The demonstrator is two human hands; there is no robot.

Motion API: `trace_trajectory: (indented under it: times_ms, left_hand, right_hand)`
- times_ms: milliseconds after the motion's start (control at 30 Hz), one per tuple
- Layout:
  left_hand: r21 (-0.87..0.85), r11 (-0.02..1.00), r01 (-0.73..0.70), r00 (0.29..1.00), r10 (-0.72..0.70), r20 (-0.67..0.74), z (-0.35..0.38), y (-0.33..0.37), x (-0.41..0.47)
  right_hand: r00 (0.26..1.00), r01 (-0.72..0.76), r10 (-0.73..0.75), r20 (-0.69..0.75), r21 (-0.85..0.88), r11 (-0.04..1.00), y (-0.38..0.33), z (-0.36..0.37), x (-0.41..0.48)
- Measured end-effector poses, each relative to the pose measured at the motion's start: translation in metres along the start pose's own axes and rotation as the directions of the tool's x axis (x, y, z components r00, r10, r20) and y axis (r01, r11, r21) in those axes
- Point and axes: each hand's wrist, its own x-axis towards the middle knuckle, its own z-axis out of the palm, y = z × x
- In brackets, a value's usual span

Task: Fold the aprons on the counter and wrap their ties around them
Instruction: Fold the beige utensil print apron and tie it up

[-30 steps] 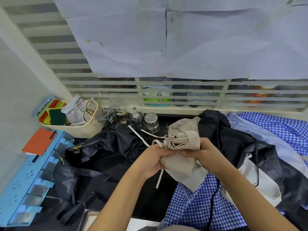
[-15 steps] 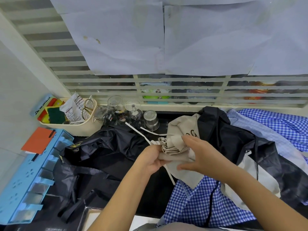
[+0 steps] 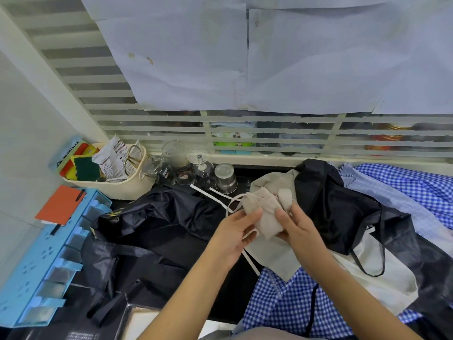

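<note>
Centre of frame: the rolled beige apron (image 3: pixel 266 220) is held over the table (image 3: pixel 235 303). Its long axis runs steeply from upper left to lower right, and its upper end points toward the glasses (image 3: pixel 199 165) at the back. The right hand (image 3: pixel 297 229) has its grip clamped on the roll's right flank, while the left hand (image 3: pixel 234 235), at the left flank, pinches the tie (image 3: pixel 251 263) under its thumb. The tie loops off the upper-left end and trails downward, so the left hand seems nearer to carry it across the roll's short axis.
</note>
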Motion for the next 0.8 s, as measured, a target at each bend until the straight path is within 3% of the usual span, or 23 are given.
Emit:
trace_trajectory:
  times_ms: [200, 333, 433, 567, 633, 700, 800]
  left_hand:
    - [-0.142, 0.972, -0.187, 0.981, 0.179, -0.067, 0.008, -0.006, -0.004]
    - [-0.080, 0.975, -0.208, 0.977, 0.203, -0.059, 0.004, -0.002, -0.002]
    - [0.102, 0.975, -0.196, 0.978, 0.203, -0.057, -0.002, -0.001, -0.001]
    - [0.279, 0.936, -0.213, 0.970, 0.236, -0.050, -0.009, 0.006, -0.003]
    - [0.297, 0.926, -0.234, 0.968, 0.250, -0.019, -0.011, 0.011, -0.004]
    - [0.302, 0.924, -0.235, 0.971, 0.240, 0.020, -0.014, 0.018, -0.006]
    - [0.286, 0.937, -0.202, 0.977, 0.170, 0.131, -0.016, 0.023, -0.011]
  right_hand:
    - [0.990, -0.138, 0.138, 0.003, -0.002, 0.990, 0.004, 0.006, 0.003]
    - [0.987, -0.157, 0.157, -0.028, -0.015, 0.987, 0.000, 0.005, 0.002]
    - [0.993, -0.103, 0.112, 0.029, -0.207, 0.973, 0.000, 0.006, 0.001]
    - [0.967, -0.138, 0.225, 0.121, -0.495, 0.858, -0.010, 0.000, 0.003]
    - [0.985, -0.110, 0.164, 0.053, -0.539, 0.835, -0.018, -0.006, 0.001]
    - [0.997, -0.012, -0.027, -0.067, -0.528, 0.849, -0.021, -0.011, -0.003]
    - [0.936, 0.211, -0.324, -0.139, -0.516, 0.830, -0.024, -0.017, -0.006]
